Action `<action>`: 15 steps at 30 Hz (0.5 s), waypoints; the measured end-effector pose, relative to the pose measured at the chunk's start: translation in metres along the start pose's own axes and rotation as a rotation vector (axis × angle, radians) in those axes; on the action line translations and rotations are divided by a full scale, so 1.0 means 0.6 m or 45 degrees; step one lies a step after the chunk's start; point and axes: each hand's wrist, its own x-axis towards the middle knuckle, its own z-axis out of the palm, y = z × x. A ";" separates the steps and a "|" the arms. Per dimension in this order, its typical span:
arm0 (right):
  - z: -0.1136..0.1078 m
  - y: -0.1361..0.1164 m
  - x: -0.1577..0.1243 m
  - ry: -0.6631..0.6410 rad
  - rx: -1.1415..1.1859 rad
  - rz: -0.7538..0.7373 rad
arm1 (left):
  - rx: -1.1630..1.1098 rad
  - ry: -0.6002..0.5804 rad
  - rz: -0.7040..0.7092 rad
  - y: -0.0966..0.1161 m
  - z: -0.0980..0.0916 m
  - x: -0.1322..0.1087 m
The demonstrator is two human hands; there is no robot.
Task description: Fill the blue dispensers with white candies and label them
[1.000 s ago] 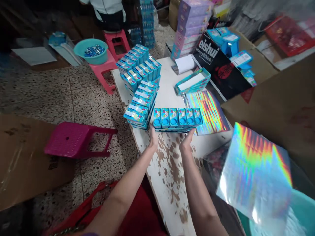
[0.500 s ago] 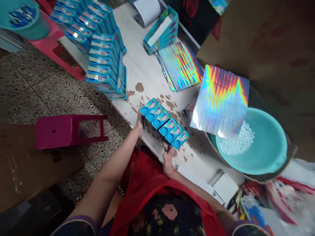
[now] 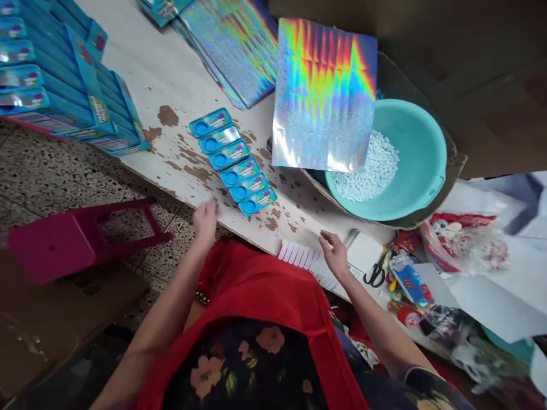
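A slanting row of several small blue packs (image 3: 234, 162), each with a round recess and printed lettering, lies on the worn white table (image 3: 171, 74). My left hand (image 3: 205, 219) is off the packs, by the table's front edge below them. Its fingers are smeared by motion. To the right, my right hand (image 3: 335, 253) has thumb and fingers apart and holds nothing. Close beside it are a sheet of white label strips (image 3: 299, 254) and a white flat box (image 3: 363, 250).
Stacked blue cartons (image 3: 64, 85) stand at the left. Shiny holographic sheets (image 3: 325, 97) partly cover a turquoise basin (image 3: 421, 165) of white pellets (image 3: 371, 171). Black scissors (image 3: 376, 273) lie among clutter at right. A pink stool (image 3: 55, 245) is on the floor.
Both hands have let go of the row of packs, which now rests on the table. My right hand has moved right toward the label strips. The view has shifted to the right.
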 end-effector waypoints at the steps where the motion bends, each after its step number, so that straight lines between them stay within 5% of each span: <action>1: -0.018 0.027 -0.009 -0.014 -0.092 0.016 | 0.097 -0.176 -0.024 -0.011 0.007 -0.045; 4: -0.034 0.077 -0.035 -0.163 -0.393 -0.006 | 0.296 -0.827 0.058 -0.008 0.065 -0.150; 7: -0.024 0.083 -0.049 -0.268 -0.576 -0.076 | 0.407 -1.222 0.100 0.027 0.139 -0.193; 10: -0.026 0.068 -0.063 -0.204 -0.511 -0.300 | 0.356 -1.270 0.100 0.057 0.161 -0.200; 15: -0.063 0.026 -0.103 0.121 -0.487 -0.811 | -0.046 -1.288 0.052 0.078 0.085 -0.209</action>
